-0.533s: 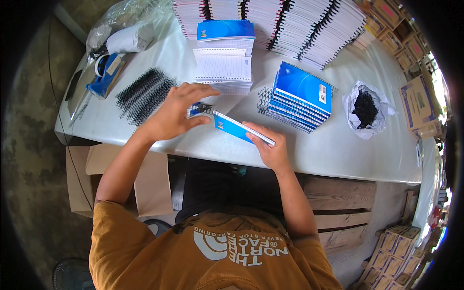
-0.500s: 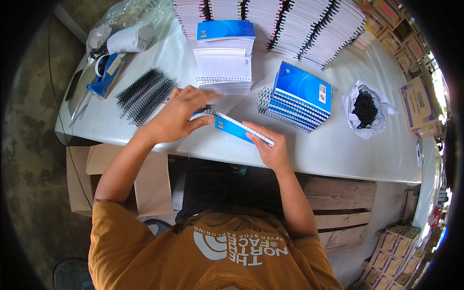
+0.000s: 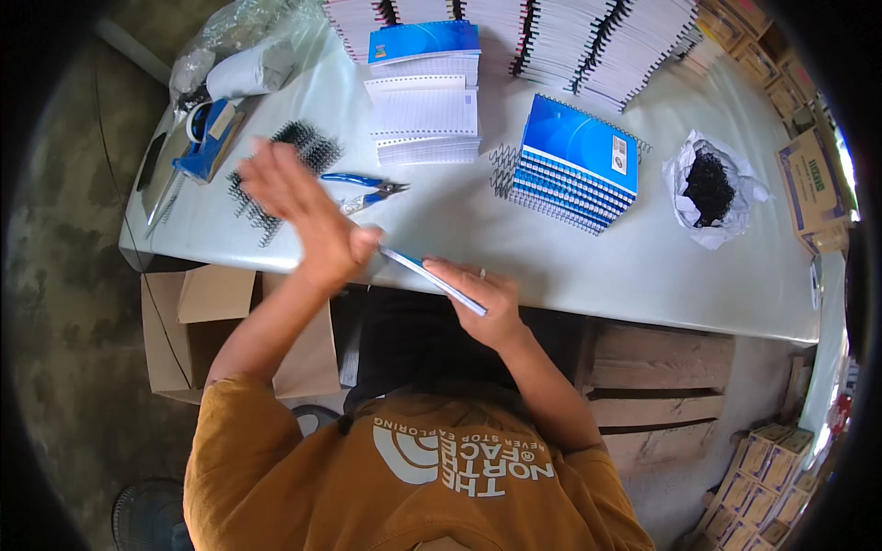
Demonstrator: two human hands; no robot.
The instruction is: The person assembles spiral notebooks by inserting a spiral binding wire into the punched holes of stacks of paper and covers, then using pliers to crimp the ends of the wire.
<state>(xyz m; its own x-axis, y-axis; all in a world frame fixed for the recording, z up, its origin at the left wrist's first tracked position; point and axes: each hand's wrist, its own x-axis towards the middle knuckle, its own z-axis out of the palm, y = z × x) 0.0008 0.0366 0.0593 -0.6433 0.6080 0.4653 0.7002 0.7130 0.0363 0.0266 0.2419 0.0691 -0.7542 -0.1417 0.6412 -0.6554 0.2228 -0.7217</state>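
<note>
My right hand (image 3: 485, 301) grips a thin notebook (image 3: 427, 277), tilted with its narrow edge upward, just over the table's front edge. Beside the notebook's far end, my left hand (image 3: 308, 207) is open. Its fingers stretch away to the far left, smeared by motion, and the base of its thumb is close to the notebook's end. Whether that hand touches the notebook I cannot tell. Beyond the left hand, black spiral coils (image 3: 308, 142) lie in a pile, partly hidden by the fingers. Blue-handled pliers (image 3: 372, 195) rest on the table between the coils and the notebook.
A stack of loose punched pages (image 3: 423, 110) and blue covers (image 3: 424, 41) stands at mid-table. Right of it are stacked blue spiral notebooks (image 3: 579, 151) and a paper-lined bundle of black bits (image 3: 707, 188). A tape dispenser (image 3: 207, 147) sits left; an open carton (image 3: 216, 298) stands below the table.
My left hand has swung left with its fingers extended, uncovering the pliers. The notebook, in my right hand, has come nearer to me and now shows mostly its edge.
</note>
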